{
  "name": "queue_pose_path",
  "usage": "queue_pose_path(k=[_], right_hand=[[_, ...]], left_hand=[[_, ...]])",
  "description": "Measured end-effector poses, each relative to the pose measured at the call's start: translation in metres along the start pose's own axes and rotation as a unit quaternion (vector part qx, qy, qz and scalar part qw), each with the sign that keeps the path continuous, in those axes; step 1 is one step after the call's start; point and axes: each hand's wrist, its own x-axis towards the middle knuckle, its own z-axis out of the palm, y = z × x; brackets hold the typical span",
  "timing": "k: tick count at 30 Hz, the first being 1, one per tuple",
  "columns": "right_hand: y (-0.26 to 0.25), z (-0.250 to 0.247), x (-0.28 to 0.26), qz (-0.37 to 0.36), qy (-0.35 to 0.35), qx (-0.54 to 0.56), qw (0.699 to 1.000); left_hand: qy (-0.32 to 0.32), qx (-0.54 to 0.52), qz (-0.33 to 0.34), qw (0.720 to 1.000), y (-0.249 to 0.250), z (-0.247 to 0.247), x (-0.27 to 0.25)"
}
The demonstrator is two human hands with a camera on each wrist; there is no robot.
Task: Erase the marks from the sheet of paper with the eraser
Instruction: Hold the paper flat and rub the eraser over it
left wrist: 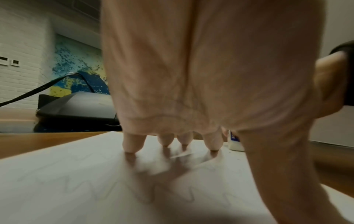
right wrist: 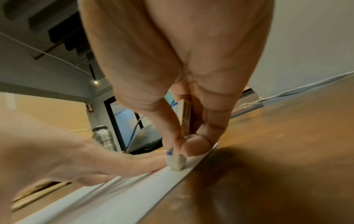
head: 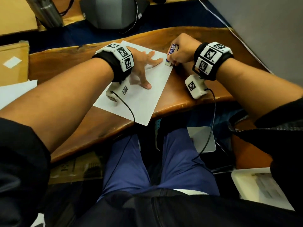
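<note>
A white sheet of paper lies tilted on the wooden table. Faint zigzag pencil marks cross it in the left wrist view. My left hand presses on the sheet with spread, straight fingers. My right hand pinches a white eraser in a blue printed sleeve. The eraser stands upright with its bare end on the paper's right edge, just past my left fingertips. In the right wrist view the eraser touches the paper close to the left hand.
A dark grey device and a metal bottle stand behind the table. A cardboard box and another white sheet lie at the left. A wall runs close on the right. The table's front edge is near my legs.
</note>
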Motion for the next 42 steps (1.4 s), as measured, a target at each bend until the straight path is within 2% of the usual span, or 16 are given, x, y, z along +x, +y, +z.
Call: queue_pose_path(k=[5, 10, 16, 23, 28, 33, 39, 42], right_hand=[[-0.006, 0.010, -0.011, -0.039, -0.064, -0.031, 0.997], [-0.003, -0.001, 0.008, 0.011, 0.015, -0.007, 1.000], [-0.003, 0.001, 0.008, 0.010, 0.030, -0.016, 0.999], [-0.007, 0.012, -0.009, -0.026, -0.060, -0.011, 0.998], [-0.004, 0.004, -0.005, 0.010, 0.004, 0.045, 0.999], [-0.006, 0.017, -0.018, -0.015, -0.059, 0.014, 0.998], [-0.008, 0.004, -0.004, 0.031, -0.004, 0.052, 0.998], [-0.008, 0.014, -0.012, 0.009, -0.040, 0.012, 0.999]], left_hand=[[-0.009, 0.018, -0.008, 1.000, 0.004, -0.006, -0.003], [-0.026, 0.014, -0.007, 1.000, 0.004, -0.008, 0.003], [-0.017, 0.014, -0.005, 1.000, 0.006, -0.002, 0.005], [-0.010, 0.015, -0.012, 1.000, 0.003, 0.002, 0.008], [-0.005, 0.014, -0.007, 1.000, 0.005, 0.002, 0.006], [-0.002, 0.018, -0.017, 1.000, 0.008, 0.002, 0.003], [0.001, 0.003, -0.015, 1.000, 0.009, 0.003, 0.000], [-0.001, 0.008, -0.014, 1.000, 0.008, 0.004, 0.004]])
